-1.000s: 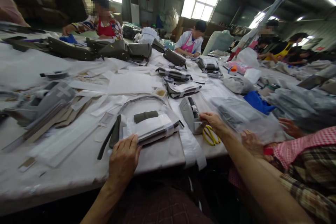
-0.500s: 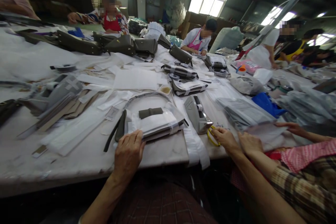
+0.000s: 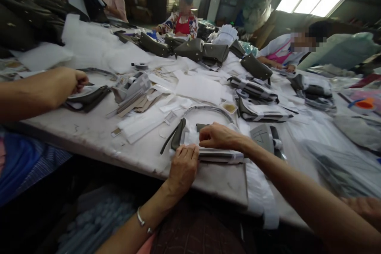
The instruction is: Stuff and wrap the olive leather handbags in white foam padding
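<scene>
One white-wrapped olive bag [image 3: 222, 155] lies under left hand [image 3: 183, 166] and right hand [image 3: 218, 137]

We are counting two hands of our own, the left hand [image 3: 183, 166] and the right hand [image 3: 218, 137], both on one wrapped bag [image 3: 220, 154] — and one co-worker's hand [image 3: 64, 85] at the left. Three people are sitting across the table [image 3: 89, 135]. We are seeing three olive bags [image 3: 190, 49] side by side, one more olive bag [image 3: 256, 67] apart, one tape dispenser [image 3: 264, 137], one curved handle [image 3: 208, 110], one dark strap [image 3: 177, 137], one small tray [image 3: 229, 107] and one bracelet [image 3: 142, 220].
</scene>
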Tool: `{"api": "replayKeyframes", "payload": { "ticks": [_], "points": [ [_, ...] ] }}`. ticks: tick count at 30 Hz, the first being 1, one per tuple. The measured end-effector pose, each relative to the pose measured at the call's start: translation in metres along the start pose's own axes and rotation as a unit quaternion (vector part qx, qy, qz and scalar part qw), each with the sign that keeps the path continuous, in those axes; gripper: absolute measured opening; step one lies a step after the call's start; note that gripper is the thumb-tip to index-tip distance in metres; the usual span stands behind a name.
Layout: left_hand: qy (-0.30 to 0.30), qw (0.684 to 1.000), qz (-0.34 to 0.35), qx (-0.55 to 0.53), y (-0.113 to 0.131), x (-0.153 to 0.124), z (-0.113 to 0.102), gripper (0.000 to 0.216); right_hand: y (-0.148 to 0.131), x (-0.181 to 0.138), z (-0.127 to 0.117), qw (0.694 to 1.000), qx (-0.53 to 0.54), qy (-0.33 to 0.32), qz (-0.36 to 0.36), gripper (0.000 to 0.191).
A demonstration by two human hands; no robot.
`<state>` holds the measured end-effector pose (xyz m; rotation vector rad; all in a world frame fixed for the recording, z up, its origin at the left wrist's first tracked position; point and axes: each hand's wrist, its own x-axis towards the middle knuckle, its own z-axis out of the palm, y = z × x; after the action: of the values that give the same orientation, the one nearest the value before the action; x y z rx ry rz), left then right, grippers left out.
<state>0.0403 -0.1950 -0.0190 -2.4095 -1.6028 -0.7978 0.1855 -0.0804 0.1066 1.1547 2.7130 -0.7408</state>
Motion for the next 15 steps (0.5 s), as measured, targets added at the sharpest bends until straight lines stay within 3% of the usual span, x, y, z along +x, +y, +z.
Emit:
{"api": "replayKeyframes", "payload": {
  "ticks": [2,5,8,11,15],
  "points": [
    [0.003,1.000,-0.001,0.001,0.000,-0.001,0.002,0.034,-0.005,0.034,-0.001,0.992,-0.111,-0.047,-0.029,0.011],
    [0.001,1.000,-0.003,0.003,-0.001,-0.002,0.004,0.035,-0.011,0.071,0.003,0.957,-0.263,-0.102,-0.073,0.006],
    [-0.007,1.000,-0.002,-0.002,-0.002,-0.003,0.006,0.036,-0.016,0.091,0.008,0.927,-0.326,-0.146,-0.116,0.008],
    [-0.012,1.000,-0.002,-0.007,-0.003,-0.004,0.008,0.038,-0.011,0.101,0.010,0.916,-0.345,-0.119,-0.166,0.014],
    [-0.009,1.000,-0.010,-0.013,-0.002,-0.003,0.007,0.036,0.017,0.108,0.000,0.921,-0.348,-0.027,-0.175,0.042]
  ]
}}
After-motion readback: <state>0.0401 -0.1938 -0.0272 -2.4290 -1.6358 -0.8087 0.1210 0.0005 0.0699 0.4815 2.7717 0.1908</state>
